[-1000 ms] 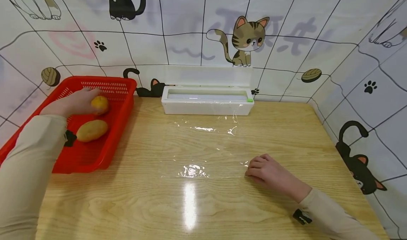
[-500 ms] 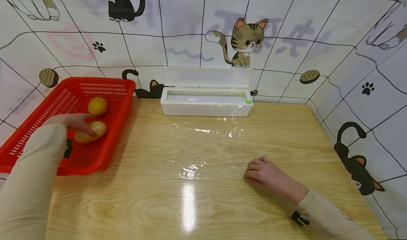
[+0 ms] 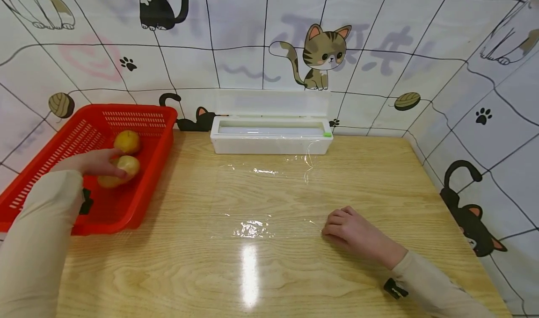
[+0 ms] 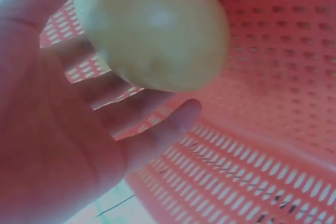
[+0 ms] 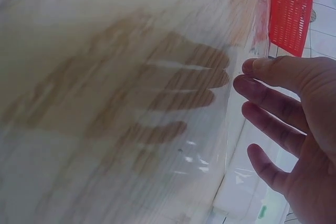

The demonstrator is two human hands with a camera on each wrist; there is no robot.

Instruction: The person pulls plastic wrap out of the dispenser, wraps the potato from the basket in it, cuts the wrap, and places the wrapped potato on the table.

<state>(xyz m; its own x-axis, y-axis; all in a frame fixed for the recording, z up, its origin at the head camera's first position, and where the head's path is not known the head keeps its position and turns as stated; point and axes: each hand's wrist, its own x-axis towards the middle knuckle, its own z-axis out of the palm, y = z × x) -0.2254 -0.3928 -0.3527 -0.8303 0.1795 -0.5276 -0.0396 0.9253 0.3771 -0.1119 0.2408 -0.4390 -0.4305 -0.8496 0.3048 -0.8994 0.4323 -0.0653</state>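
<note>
Inside the red basket point(image 3: 166, 145), my left hand point(image 3: 90, 162) grips a pale yellow potato point(image 3: 129, 166). The left wrist view has the potato point(image 4: 157, 30) between the thumb and the fingers of the left hand point(image 4: 68, 119). Just behind it lies a round yellow fruit point(image 3: 127, 142). A clear film point(image 3: 252, 229) is spread on the table from a white box point(image 3: 271, 145). My right hand point(image 3: 351, 231) pinches the film's near right corner at the tabletop; in the right wrist view, the thumb and index finger of the right hand point(image 5: 289, 108) meet at its edge.
The white box stands at the table's back edge with its lid raised and a green piece point(image 3: 327, 134) at its right end. The basket takes up the left side of the wooden table point(image 3: 181, 271). A cat-patterned sheet point(image 3: 236, 23) hangs behind and at the right.
My left hand has left the round yellow fruit, come nearer to me and taken hold of the potato, which has shifted slightly. The right hand has stayed at the film's corner.
</note>
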